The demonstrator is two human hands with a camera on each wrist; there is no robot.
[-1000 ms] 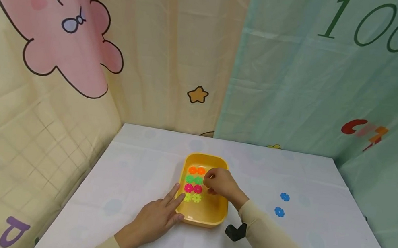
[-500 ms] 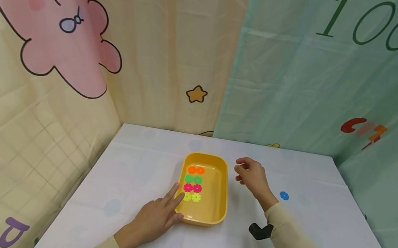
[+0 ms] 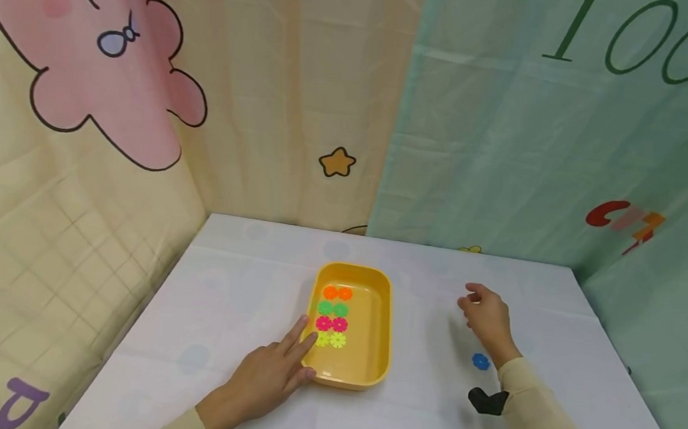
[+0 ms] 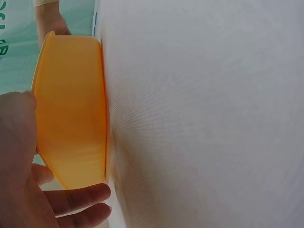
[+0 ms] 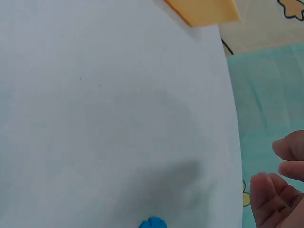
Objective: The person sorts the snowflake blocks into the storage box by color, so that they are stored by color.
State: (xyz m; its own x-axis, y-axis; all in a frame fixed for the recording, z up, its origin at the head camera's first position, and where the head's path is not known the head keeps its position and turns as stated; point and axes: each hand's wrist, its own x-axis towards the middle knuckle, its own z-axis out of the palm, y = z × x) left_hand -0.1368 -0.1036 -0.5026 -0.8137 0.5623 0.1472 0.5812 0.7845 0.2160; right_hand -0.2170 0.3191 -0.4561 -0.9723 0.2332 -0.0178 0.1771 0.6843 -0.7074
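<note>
A yellow tray [image 3: 379,330] stands on the table and holds small flower-shaped pieces in pairs: orange [image 3: 331,293], green [image 3: 341,310], pink [image 3: 340,324] and yellow [image 3: 338,340]. At its left rim rests my left hand [image 3: 267,376], fingers fairly straight, the thumb by the near corner. The left wrist view shows that hand's fingers against the tray wall [image 4: 71,109]. My right hand [image 3: 490,321] hovers over the table right of the tray, its fingers loosely bent with nothing visible between them. Below it lies a blue flower-shaped piece [image 3: 481,362], partly seen in the right wrist view.
The white tabletop [image 3: 249,274] is bounded behind by a cream and green curtain [image 3: 483,152]. A cream curtain [image 3: 128,234] hangs along the left side. A black strap piece [image 3: 488,401] sticks out from the right sleeve.
My right hand has left the tray and moved right, towards the blue pieces. The far blue piece has gone from sight behind it. My left hand stays at the tray rim.
</note>
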